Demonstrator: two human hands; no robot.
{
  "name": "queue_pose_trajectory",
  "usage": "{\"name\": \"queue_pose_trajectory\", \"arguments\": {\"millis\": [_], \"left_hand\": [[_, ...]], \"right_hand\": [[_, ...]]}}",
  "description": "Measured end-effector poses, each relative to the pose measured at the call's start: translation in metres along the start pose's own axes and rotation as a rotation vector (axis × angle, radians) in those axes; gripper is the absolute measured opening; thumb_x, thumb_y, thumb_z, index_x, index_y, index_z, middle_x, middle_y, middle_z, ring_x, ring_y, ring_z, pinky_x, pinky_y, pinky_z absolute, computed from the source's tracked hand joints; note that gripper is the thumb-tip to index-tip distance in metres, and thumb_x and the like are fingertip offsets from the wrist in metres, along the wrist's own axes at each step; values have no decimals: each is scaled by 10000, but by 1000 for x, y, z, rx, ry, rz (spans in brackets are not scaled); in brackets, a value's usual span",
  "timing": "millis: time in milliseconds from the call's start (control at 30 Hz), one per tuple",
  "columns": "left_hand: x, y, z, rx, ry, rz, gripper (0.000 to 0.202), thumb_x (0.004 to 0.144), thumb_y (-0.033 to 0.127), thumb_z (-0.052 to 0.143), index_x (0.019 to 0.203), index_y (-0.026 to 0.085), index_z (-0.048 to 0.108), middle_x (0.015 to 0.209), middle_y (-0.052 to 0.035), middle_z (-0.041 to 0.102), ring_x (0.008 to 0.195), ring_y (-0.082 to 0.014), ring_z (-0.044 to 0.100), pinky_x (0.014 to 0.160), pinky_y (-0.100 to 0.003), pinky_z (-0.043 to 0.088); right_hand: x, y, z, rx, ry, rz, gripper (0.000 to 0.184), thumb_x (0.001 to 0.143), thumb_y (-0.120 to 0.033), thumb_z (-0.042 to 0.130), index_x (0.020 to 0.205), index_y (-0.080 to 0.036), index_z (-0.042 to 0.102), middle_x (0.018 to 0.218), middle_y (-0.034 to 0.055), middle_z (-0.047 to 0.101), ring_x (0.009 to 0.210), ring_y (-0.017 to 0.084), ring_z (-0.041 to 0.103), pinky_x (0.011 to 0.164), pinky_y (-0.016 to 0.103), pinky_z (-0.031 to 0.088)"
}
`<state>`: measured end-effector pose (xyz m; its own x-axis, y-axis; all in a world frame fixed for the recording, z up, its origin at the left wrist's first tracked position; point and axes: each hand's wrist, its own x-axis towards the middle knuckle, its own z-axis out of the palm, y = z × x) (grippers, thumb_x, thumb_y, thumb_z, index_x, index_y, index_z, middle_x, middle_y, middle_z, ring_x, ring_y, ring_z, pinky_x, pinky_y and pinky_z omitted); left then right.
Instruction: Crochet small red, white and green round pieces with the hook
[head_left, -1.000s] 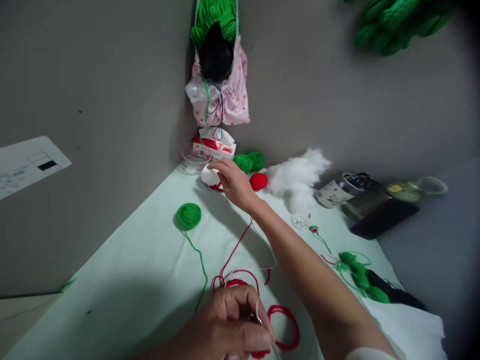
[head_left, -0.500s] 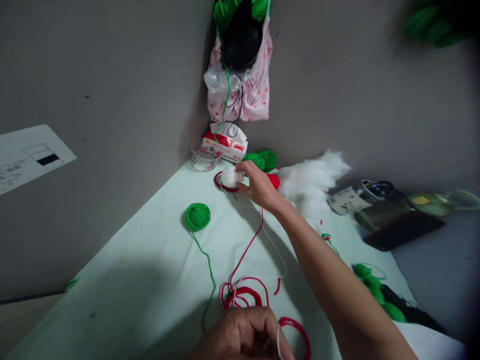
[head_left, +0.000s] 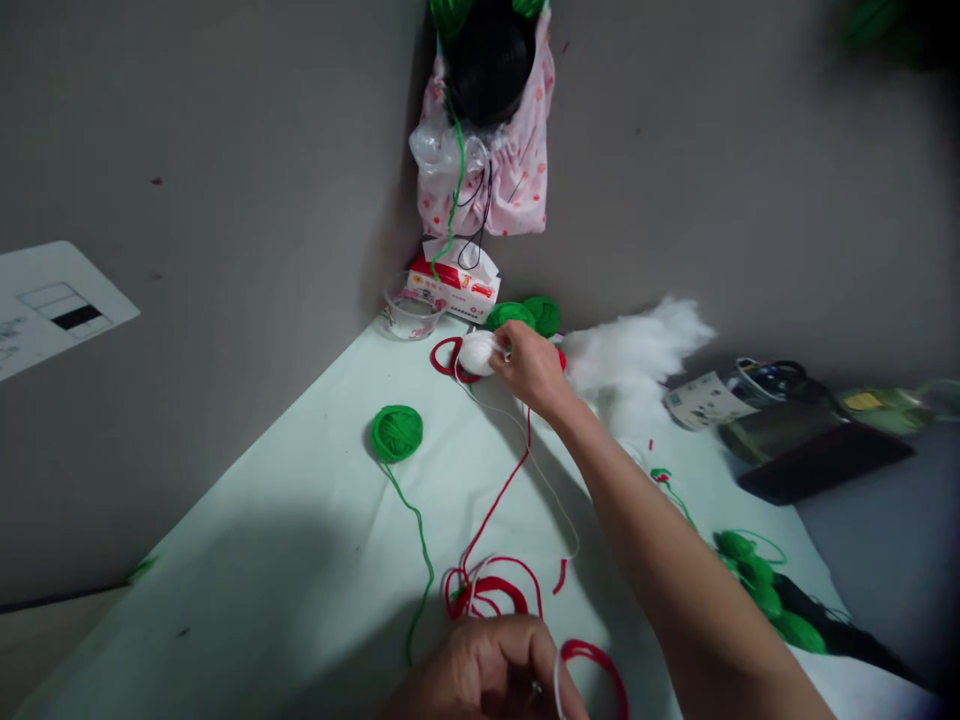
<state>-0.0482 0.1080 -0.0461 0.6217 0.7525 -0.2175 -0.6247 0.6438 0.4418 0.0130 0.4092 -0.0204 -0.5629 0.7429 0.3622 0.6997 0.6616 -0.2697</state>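
Note:
A ball of white yarn sits at the far end of the table, partly over the red scissors handles. My right hand reaches out to it, fingertips pinched on the ball's right side. A thin white strand runs from the ball back toward me. Close to the camera, my left hand is curled shut with white yarn looped over a finger; the inside of its grip is hidden. Red yarn coils lie just beyond it, and a red loop is at its right.
A green yarn ball lies left of centre. At the back are a tissue box, a clear plastic cup and more green yarn. White stuffing and a dark device stand right. A pink bag hangs above.
My right hand has shifted from spread around the white ball to a tighter pinch at its right side. The view has moved slightly; my left hand stays in place.

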Motion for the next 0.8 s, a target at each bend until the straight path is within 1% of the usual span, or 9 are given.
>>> {"name": "queue_pose_trajectory", "arguments": {"millis": [67, 133, 233, 367, 433, 500, 600, 700, 800], "left_hand": [[-1, 3, 3, -3, 29, -8, 597, 465, 538, 1018, 684, 180, 593, 636, 22, 577, 700, -158, 636, 742, -296, 455], [-2, 6, 6, 8, 60, -18, 615, 437, 560, 1018, 680, 183, 596, 618, 34, 563, 683, -155, 625, 743, -299, 460], [-2, 8, 7, 36, 87, -33, 657, 409, 627, 1004, 678, 186, 599, 600, 49, 535, 637, -130, 582, 709, -281, 449], [-1, 10, 8, 23, 68, -17, 624, 488, 628, 984, 666, 186, 581, 607, 64, 511, 549, -65, 424, 675, -259, 428], [-1, 10, 9, 16, 54, -2, 578, 526, 567, 990, 664, 187, 577, 604, 68, 511, 534, -54, 372, 667, -252, 416], [-1, 11, 10, 5, 58, 14, 543, 534, 521, 992, 667, 189, 584, 597, 66, 517, 532, -57, 368, 654, -251, 403], [-1, 11, 12, -1, 72, 26, 526, 526, 498, 990, 661, 191, 584, 593, 59, 523, 537, -64, 374, 640, -252, 391], [-1, 12, 13, 5, 71, 19, 529, 529, 503, 986, 656, 192, 578, 600, 59, 510, 545, -66, 369, 631, -250, 383], [-2, 15, 12, 23, 48, 18, 499, 582, 493, 971, 679, 192, 586, 607, 62, 514, 548, -67, 376, 640, -250, 385]], "right_hand": [[1, -1, 1, -21, 27, 4, 153, 758, -101, 579, 838, -230, 569, 1017, 101, 652, 868, 249, 570, 647, 328, 377], [1, -4, 2, -24, 50, 2, 176, 765, -89, 554, 871, -226, 587, 1067, 104, 653, 841, 234, 569, 641, 327, 375], [0, -6, 1, -8, 76, -3, 225, 795, -83, 517, 932, -230, 618, 1011, 70, 672, 765, 204, 571, 660, 322, 394], [0, -3, -5, 8, 76, -7, 260, 812, -68, 488, 932, -232, 650, 943, 50, 699, 768, 200, 602, 700, 315, 427], [0, -1, -10, 9, 57, -17, 284, 834, -67, 475, 976, -216, 670, 960, 64, 707, 798, 208, 621, 730, 323, 451], [0, -1, -15, 6, 17, -48, 316, 850, -79, 489, 1064, -205, 685, 1005, 80, 703, 840, 219, 634, 766, 338, 472], [-1, -2, -20, -13, -74, -116, 367, 840, -144, 611, 1193, -223, 678, 1107, 96, 680, 938, 254, 633, 804, 365, 490], [-1, -3, -20, -55, -137, -138, 382, 798, -161, 705, 1172, -233, 676, 1182, 113, 650, 1022, 290, 608, 813, 384, 490], [1, -1, -18, -92, -143, -104, 310, 828, -164, 696, 1131, -215, 658, 1162, 123, 643, 1002, 288, 605, 798, 383, 480]]}}
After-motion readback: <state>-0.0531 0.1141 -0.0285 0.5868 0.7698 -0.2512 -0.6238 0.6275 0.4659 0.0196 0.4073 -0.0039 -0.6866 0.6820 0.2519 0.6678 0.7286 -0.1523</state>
